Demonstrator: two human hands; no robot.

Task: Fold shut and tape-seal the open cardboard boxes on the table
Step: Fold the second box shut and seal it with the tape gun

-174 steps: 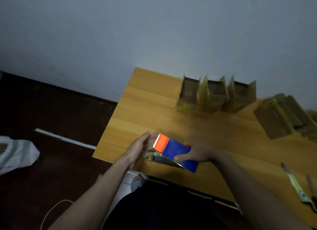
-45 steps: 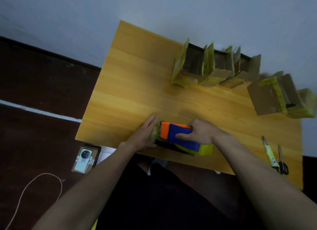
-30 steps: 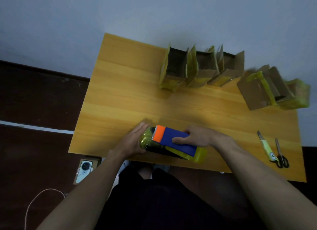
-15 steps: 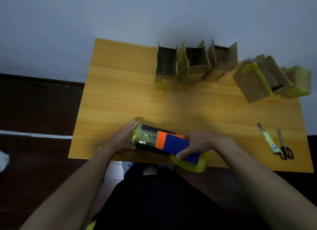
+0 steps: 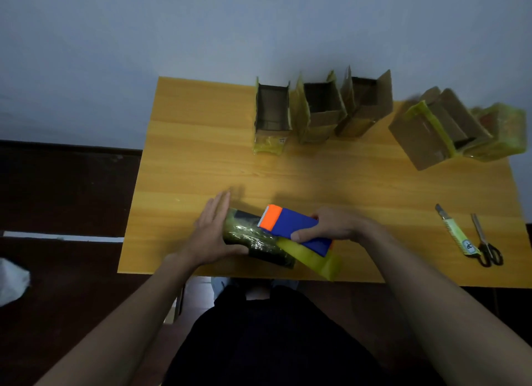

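Between my hands: the taped box [image 5: 256, 238] lies on its side at the near table [image 5: 201, 161] edge, dark and glossy with yellowish tape.
Left hand [image 5: 213, 233]: fingers straight, palm flat against the box's left end, thumb under its near side, steadying it.
Right hand [image 5: 334, 227]: curled round the blue tape dispenser [image 5: 296, 228], its orange toothed end resting on the box top.
Beyond my hands: three open boxes [image 5: 316, 112] stand in a row at the far edge, flaps up.
Far right of my right hand: more boxes [image 5: 437, 132], partly taped; I cannot tell if sealed.
Just right: utility knife [image 5: 456, 233] and scissors [image 5: 486, 241].
Progress: I judge one box nearly sealed, at least three left.
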